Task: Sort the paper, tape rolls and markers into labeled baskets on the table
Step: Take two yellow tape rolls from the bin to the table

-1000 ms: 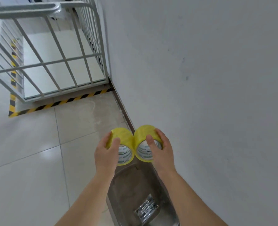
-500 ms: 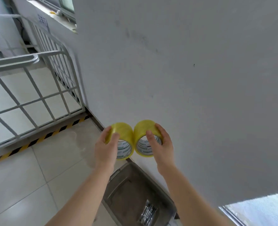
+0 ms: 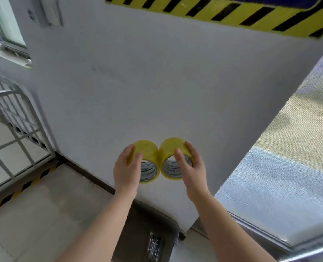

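I hold two yellow tape rolls side by side in front of a white wall, their rims touching. My left hand (image 3: 125, 170) grips the left tape roll (image 3: 147, 156) from its outer side. My right hand (image 3: 190, 167) grips the right tape roll (image 3: 171, 150), thumb over its front rim. Both rolls show a white printed core facing me. No table, baskets, paper or markers are in view.
A dark grey bin (image 3: 143, 231) with a metal piece inside stands on the floor below my hands. A white metal railing (image 3: 9, 118) is at the left. Yellow-black hazard tape (image 3: 223, 14) runs along the wall's top. A mesh screen window (image 3: 281, 176) is at the right.
My view has swung up and to the right: the railing has slid left, the hazard stripe and the screen window have come in. Both hands keep the two rolls together.
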